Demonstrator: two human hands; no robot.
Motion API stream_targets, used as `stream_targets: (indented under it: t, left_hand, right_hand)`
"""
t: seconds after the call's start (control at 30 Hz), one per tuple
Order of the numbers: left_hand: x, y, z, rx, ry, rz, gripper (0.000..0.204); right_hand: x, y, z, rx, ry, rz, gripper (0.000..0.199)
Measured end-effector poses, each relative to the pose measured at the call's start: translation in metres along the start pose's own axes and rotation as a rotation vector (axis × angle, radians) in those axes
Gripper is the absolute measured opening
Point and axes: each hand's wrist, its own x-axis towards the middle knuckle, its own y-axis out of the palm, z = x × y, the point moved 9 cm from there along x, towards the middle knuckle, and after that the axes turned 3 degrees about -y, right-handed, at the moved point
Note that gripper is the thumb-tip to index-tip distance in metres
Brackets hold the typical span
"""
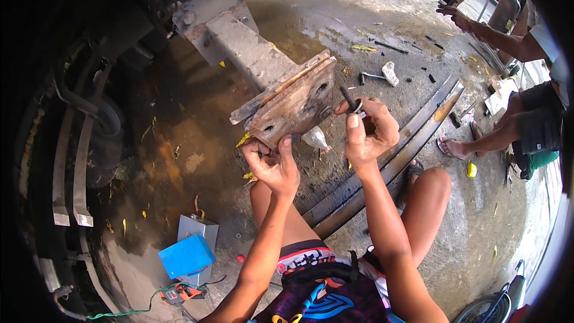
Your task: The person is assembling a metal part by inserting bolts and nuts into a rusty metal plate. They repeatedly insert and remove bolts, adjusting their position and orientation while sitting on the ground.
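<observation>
A thick rusty steel plate point(299, 104) with bolt holes stands at the end of a square steel beam point(254, 54), tilted in front of me. My left hand point(274, 164) is closed at the plate's lower edge, thumb against the near face and other fingers partly hidden. Just right of the plate, my right hand point(372, 131) pinches a threaded bolt point(347, 97) with a washer point(357, 106) round it. The bolt's shank points up and left, apart from the plate's holes.
Two long curved steel bars point(388, 158) lie on the wet concrete beyond my right knee. A blue box point(186, 256) and an orange-black tool point(177, 293) with a cable sit lower left. Scattered tools and a clear bottle point(315, 138) lie around. At right, a person point(526, 107) reaches out.
</observation>
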Motion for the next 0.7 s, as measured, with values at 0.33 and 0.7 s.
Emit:
stream_targets:
  t: [0.33, 0.7]
  left_hand:
    - [0.013, 0.000, -0.031, 0.079, 0.052, -0.071, 0.042]
    - [0.015, 0.007, -0.043, 0.308, 0.058, 0.012, 0.022]
  right_hand:
    - [-0.030, 0.016, -0.026, 0.383, 0.356, -0.275, 0.020]
    - [-0.014, 0.033, 0.036, -0.322, -0.260, 0.196, 0.028]
